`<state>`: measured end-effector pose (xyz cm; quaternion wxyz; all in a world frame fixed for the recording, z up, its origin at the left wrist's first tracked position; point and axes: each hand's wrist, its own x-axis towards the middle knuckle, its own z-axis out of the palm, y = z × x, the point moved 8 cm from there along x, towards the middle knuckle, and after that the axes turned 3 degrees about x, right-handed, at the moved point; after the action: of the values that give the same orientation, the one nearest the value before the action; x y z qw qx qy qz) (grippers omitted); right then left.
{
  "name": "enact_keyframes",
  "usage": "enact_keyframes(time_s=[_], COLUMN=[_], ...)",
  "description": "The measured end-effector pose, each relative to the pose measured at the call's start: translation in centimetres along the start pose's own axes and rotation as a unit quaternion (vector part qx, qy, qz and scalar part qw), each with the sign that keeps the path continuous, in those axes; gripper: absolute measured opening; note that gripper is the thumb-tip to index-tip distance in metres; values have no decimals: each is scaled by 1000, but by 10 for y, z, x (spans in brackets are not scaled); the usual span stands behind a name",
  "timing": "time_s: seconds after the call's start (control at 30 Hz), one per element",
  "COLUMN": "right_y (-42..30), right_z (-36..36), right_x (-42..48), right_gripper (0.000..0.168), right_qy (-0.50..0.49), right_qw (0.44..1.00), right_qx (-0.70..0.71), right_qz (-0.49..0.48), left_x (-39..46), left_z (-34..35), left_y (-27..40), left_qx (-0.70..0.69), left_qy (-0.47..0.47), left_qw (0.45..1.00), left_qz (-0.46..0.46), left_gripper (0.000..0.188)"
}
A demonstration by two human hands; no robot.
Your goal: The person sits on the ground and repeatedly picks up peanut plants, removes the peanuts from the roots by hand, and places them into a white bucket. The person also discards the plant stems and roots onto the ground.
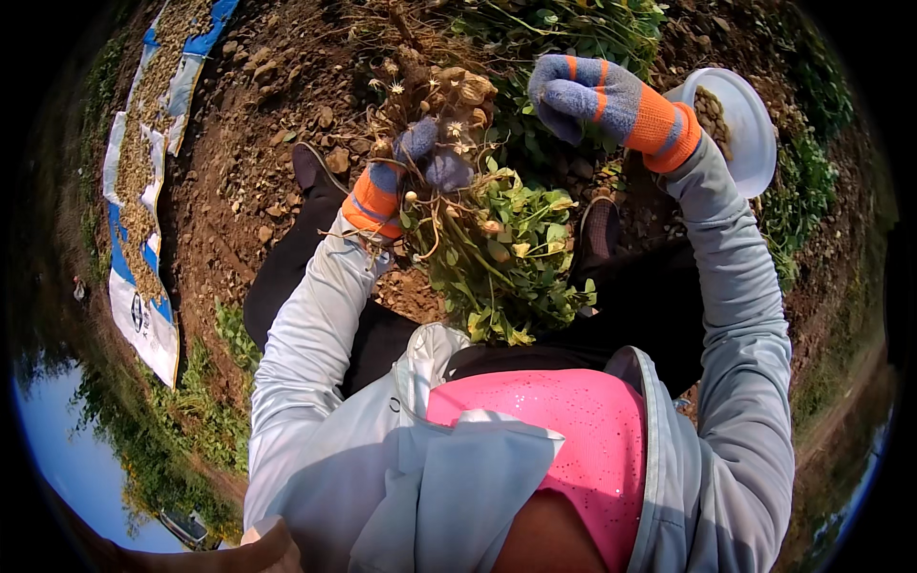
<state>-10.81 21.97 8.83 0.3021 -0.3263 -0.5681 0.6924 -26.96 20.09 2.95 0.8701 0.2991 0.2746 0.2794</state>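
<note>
My left hand (pixel 412 168), in a grey and orange knit glove, grips a bunch of uprooted peanut plants (pixel 501 265) by the stems near the roots. Peanut pods (pixel 469 89) cluster among the roots just above my fingers, and the leaves hang down between my legs. My right hand (pixel 591 100), gloved alike, is raised to the right of the bunch with its fingers curled. Whether something small is inside that hand cannot be seen. Beside my right wrist stands a white plastic bucket (pixel 752 136) with peanuts (pixel 711 118) in it, partly hidden by the wrist.
Blue and white woven sacking (pixel 143 322) lies along the left, with many peanuts (pixel 136 172) spread over it. More leafy plants (pixel 602 29) lie ahead on stony brown soil (pixel 215 186). My shoes (pixel 600 225) rest on either side of the held bunch.
</note>
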Motion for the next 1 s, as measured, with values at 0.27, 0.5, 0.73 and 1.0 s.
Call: enact_keyframes(time_s=[0.27,0.5,0.73,1.0], right_y=[0,13,22,12], right_z=[14,17,26,32], right_x=[14,22,30,27], right_gripper=[23,35,43,48], right_qy=[175,205,135,129], right_qw=[969,951,937,893], right_qx=[-173,-230,-323,-430], right_qz=[-6,-22,9,-12], left_x=[5,-8,0,7], left_z=[-41,-4,-29,1], left_y=[-21,-4,-15,6], left_qx=[-1,46,60,184], left_qy=[45,273,132,61], left_qw=[999,960,989,979], left_qz=[-12,-50,-7,60], left_gripper=[28,32,32,24])
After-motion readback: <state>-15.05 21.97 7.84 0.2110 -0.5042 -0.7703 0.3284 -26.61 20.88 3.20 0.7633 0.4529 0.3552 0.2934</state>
